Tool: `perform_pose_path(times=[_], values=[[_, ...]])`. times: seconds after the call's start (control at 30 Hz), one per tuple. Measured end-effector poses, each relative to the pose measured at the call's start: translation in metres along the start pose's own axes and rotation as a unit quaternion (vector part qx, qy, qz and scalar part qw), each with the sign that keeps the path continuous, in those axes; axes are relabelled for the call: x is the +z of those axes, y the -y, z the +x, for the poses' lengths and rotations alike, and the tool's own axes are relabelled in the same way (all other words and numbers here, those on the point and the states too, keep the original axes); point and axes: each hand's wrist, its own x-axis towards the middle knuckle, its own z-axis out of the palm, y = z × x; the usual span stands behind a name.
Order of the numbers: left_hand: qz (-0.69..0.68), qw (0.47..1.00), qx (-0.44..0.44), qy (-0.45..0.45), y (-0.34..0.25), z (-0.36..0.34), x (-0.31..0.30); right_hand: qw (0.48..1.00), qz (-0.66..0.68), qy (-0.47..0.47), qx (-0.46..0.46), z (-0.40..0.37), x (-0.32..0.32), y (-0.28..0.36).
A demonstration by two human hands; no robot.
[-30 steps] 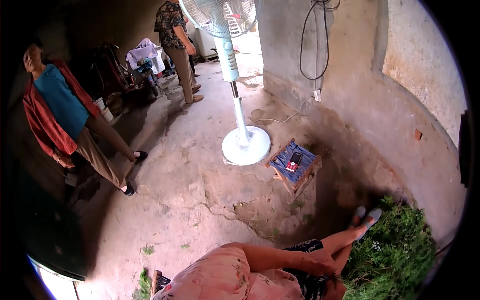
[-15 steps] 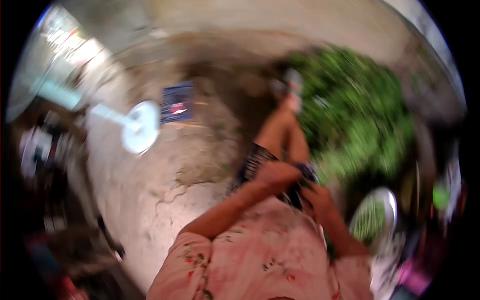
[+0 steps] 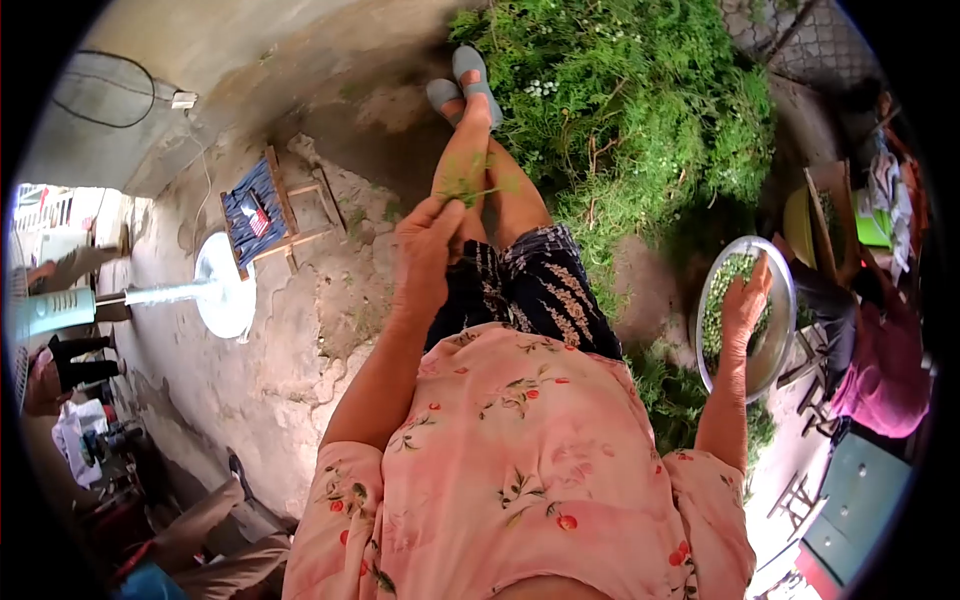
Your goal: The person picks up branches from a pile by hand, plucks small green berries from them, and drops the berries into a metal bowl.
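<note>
My left hand (image 3: 425, 255) is raised over my lap, its thumb and fingers closed on a green sprig (image 3: 470, 187) of feathery leaves, slightly blurred. Over to the right, my right hand (image 3: 745, 300) reaches into a round metal basin (image 3: 790, 340). Small green berry-like pieces (image 3: 715, 320) lie in the basin under and beside that hand. Its fingers point down towards them, and the fingertips are partly hidden. Beyond my knees and to their right spreads a large heap of leafy green branches (image 3: 650, 130), some bearing pale green clusters.
A small wooden stool (image 3: 262, 205) with a dark blue woven seat stands to the left, beside a standing fan's pale round base (image 3: 225, 290). Another person in a purple top (image 3: 890, 370) sits at the right edge. More greenery (image 3: 680, 400) lies below the basin.
My hands were close together at my lap. Now the right hand has moved right into the basin, and the left is farther forward with the sprig. The view has also shifted.
</note>
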Motion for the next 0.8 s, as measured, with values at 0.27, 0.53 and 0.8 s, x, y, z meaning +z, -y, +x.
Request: perform_pose_path(times=[0.27, 0.53, 0.8], values=[[0.138, 0.986, 0.002, 0.096, 0.011, -0.018, 0.03, 0.851, 0.403, 0.314, 0.122, -0.016, 0.01, 0.102], [0.318, 0.91, 0.086, 0.253, 0.032, -0.024, 0.03, 0.659, 0.58, 0.425, 0.219, -0.052, 0.033, 0.198], [0.353, 0.919, 0.12, 0.13, 0.055, -0.005, -0.01, 0.968, 0.209, 0.136, -0.017, -0.04, 0.036, 0.038]])
